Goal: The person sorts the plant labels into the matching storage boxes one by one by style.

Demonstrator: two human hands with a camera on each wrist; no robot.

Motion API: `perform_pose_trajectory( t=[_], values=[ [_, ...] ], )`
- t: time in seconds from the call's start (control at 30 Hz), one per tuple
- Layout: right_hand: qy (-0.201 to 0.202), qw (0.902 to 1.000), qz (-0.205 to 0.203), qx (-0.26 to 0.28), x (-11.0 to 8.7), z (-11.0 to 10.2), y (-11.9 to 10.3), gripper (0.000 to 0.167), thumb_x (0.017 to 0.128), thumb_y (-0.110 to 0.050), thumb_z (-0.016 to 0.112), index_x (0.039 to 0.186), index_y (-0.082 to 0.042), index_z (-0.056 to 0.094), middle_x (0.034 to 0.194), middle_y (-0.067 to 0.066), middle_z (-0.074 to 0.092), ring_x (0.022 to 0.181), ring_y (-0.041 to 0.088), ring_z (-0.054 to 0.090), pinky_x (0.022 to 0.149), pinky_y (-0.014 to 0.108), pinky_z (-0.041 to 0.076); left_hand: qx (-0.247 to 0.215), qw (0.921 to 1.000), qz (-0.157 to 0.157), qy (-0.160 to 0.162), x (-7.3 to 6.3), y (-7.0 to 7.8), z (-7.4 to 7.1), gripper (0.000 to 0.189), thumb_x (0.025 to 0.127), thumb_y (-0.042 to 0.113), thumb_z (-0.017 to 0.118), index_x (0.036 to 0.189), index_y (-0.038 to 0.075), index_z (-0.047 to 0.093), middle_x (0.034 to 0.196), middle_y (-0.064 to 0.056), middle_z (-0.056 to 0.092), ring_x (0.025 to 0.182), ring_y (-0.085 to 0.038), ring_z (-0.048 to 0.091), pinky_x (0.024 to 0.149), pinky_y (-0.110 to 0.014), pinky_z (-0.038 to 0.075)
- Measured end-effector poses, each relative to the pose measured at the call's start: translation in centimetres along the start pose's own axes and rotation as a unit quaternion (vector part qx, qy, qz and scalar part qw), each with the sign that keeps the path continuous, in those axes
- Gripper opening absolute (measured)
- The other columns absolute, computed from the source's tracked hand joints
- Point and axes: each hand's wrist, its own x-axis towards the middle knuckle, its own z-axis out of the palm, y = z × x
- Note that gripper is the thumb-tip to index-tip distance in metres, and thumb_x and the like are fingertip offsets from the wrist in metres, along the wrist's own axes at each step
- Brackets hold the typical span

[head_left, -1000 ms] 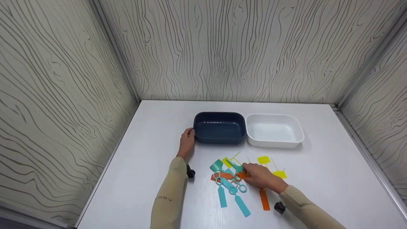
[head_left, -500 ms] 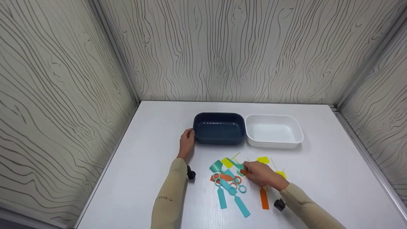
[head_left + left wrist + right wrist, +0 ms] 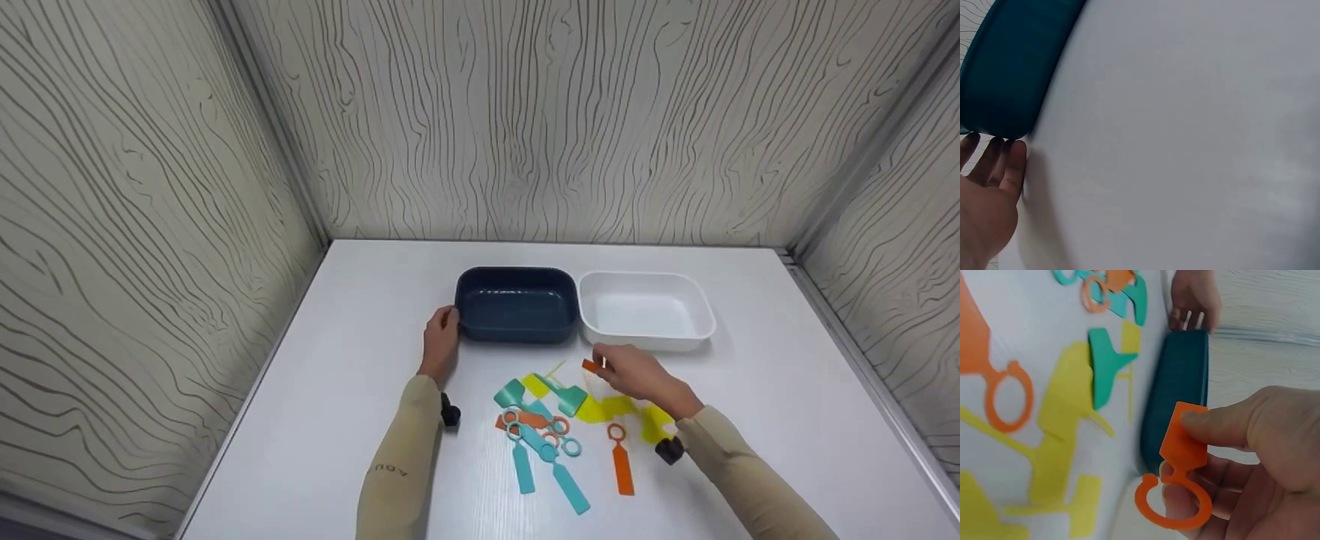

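My right hand (image 3: 637, 373) is raised over the table just in front of the white bin (image 3: 652, 343). Between thumb and fingers it pinches an orange plastic tag (image 3: 1182, 444) by the flat blade, its open ring hanging below in the right wrist view. The left hand (image 3: 440, 345) touches the left end of the dark blue bin (image 3: 517, 334) with fingers fairly straight, as the left wrist view shows. Under and around the right hand lie yellow tags (image 3: 618, 406) and a green T-shaped tag (image 3: 573, 399). Another orange ring tag (image 3: 622, 469) lies apart, nearer the front.
Left of the right hand is a loose pile with turquoise ring tags (image 3: 572, 487), an orange-red tag (image 3: 532, 418) and a green tag (image 3: 510, 392). Both bins stand side by side toward the back. Patterned wall panels (image 3: 525, 135) enclose the white table (image 3: 360, 300).
The right hand has picked an orange tag off the pile and moved up and right toward the white bin, uncovering yellow tags and an orange ring tag. The left hand stays at the blue bin.
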Motion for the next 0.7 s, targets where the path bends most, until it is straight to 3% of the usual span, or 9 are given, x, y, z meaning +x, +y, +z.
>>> perform_pose_trajectory(
  t=[0.4, 0.7],
  values=[
    [0.033, 0.9992, -0.015, -0.018, 1.4, -4.7, 1.1, 0.014, 0.093, -0.007, 0.058, 0.106, -0.006, 0.063, 0.095, 0.012, 0.07, 0.064, 0.016, 0.052, 0.061, 0.03, 0.047, -0.02, 0.9998, 0.002, 0.002, 0.0, -0.1, -0.1, 0.044, 0.103, 0.039, 0.044, 0.132, 0.008, 0.057, 0.121, -0.008, 0.063, 0.113, -0.02, 0.058, 0.099, -0.04, 0.047],
    [0.044, 0.9989, 0.002, -0.019, 3.1, -6.9, 2.5, 0.019, 0.092, -0.007, 0.056, 0.109, -0.003, 0.062, 0.092, 0.015, 0.068, 0.061, 0.018, 0.051, 0.055, 0.029, 0.043, 0.021, 0.9996, 0.01, 0.014, -0.1, 0.1, 0.0, 0.041, 0.103, 0.04, 0.045, 0.131, 0.014, 0.059, 0.124, -0.007, 0.064, 0.118, -0.022, 0.058, 0.103, -0.041, 0.045]
  ],
)
